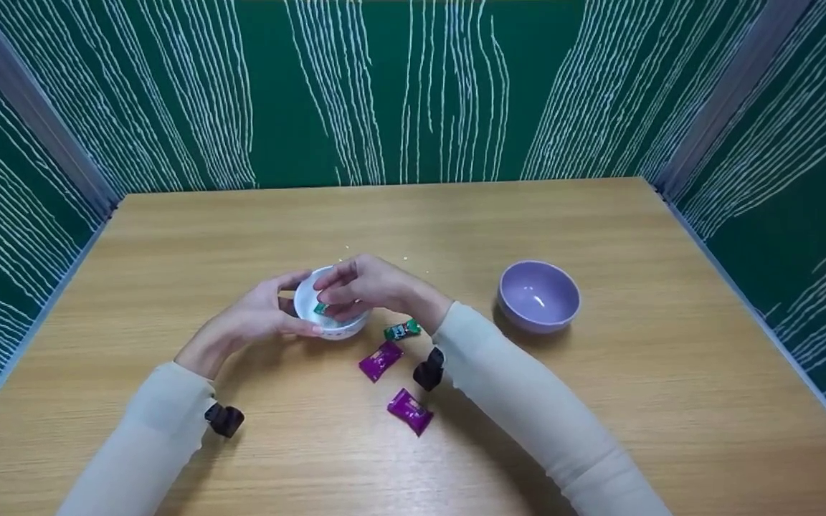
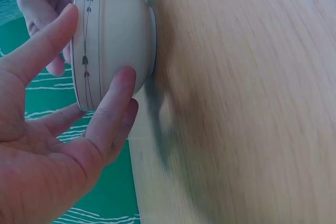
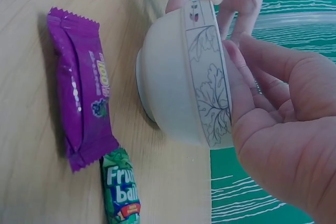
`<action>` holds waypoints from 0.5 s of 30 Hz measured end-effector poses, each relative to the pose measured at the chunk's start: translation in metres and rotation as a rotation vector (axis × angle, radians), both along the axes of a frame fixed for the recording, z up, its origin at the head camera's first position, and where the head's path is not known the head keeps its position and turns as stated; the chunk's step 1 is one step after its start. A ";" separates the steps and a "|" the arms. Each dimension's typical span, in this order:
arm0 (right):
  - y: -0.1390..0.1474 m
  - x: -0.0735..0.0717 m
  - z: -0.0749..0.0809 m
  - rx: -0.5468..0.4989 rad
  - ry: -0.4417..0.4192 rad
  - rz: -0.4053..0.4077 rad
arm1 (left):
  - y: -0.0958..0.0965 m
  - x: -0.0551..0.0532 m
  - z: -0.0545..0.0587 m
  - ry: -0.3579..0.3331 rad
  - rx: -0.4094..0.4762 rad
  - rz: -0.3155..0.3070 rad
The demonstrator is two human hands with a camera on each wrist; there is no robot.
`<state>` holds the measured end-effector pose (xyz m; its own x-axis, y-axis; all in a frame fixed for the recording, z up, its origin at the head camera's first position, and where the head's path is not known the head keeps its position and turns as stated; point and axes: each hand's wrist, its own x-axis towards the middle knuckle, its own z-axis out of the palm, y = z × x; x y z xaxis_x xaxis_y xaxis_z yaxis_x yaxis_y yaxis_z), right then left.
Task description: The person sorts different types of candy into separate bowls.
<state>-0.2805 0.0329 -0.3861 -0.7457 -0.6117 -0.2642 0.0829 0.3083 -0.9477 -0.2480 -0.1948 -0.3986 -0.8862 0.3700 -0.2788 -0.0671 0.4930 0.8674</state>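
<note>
A small white bowl (image 1: pixel 341 332) with a leaf-patterned band at its rim stands on the table. My left hand (image 1: pixel 259 313) holds it from the left, thumb at the near side of the rim and fingers spread around the wall. My right hand (image 1: pixel 377 283) reaches over the bowl with its fingertips inside, pinching a small green-wrapped candy (image 1: pixel 320 308). In the right wrist view the bowl's wall (image 3: pixel 176 77) hides those fingertips. Close by on the table lie a green candy packet (image 1: pixel 402 330) and a purple packet (image 1: pixel 381 360).
Nearer to me lies a second purple packet (image 1: pixel 410 412). To the right stands a glossy purple bowl (image 1: pixel 539 297), with my right forearm (image 1: pixel 528 387) passing in front. A few white crumbs dot the table (image 1: pixel 384 215) beyond the white bowl. Green walls with white lines enclose it.
</note>
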 end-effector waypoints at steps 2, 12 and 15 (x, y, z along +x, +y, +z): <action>0.003 0.000 0.001 -0.034 -0.023 0.012 | 0.000 0.000 0.000 0.004 -0.003 -0.006; 0.035 -0.008 0.016 -0.072 -0.019 0.029 | 0.001 0.001 0.000 0.009 0.009 -0.007; 0.050 -0.012 0.019 -0.043 0.012 0.010 | 0.001 0.001 0.000 0.014 0.013 -0.001</action>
